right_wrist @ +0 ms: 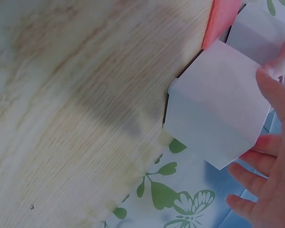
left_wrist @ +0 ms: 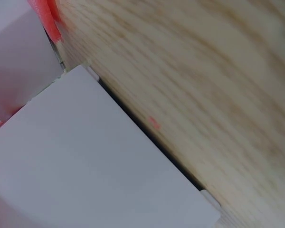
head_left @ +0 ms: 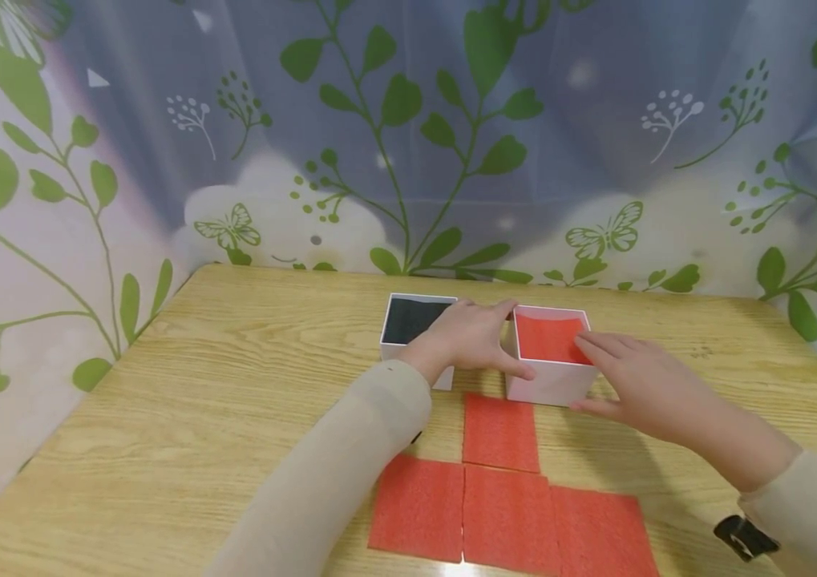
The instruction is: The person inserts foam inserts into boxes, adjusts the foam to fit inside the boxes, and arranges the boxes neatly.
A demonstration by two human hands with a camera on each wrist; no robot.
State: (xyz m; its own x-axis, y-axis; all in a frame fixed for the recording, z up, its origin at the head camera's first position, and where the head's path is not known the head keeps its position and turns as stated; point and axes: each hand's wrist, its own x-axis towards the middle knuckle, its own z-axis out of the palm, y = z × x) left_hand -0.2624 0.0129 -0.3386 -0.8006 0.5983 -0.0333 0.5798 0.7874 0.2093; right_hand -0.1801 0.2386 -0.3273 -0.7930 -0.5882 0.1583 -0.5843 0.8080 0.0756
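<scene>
A white box with red felt-like sheets (head_left: pixel 551 340) inside stands between the two hands. My left hand (head_left: pixel 475 332) reaches over the neighbouring white box to its left side, thumb at the front face and fingers toward the back corner. On its right side is my right hand (head_left: pixel 649 390), fingertips at the rim and thumb near the lower front corner. In the right wrist view this hand's fingers (right_wrist: pixel 249 179) are spread beside the white box (right_wrist: pixel 218 102). The neighbouring box holds black sheets (head_left: pixel 408 320); its white wall (left_wrist: pixel 85 156) fills much of the left wrist view.
Several red squares lie on the wooden table (head_left: pixel 184 433) in front of the boxes, one square (head_left: pixel 500 433) behind a row near the front edge. A leaf-patterned curtain (head_left: pixel 408 160) hangs behind the table. A small black device (head_left: pixel 746 537) is at the right sleeve.
</scene>
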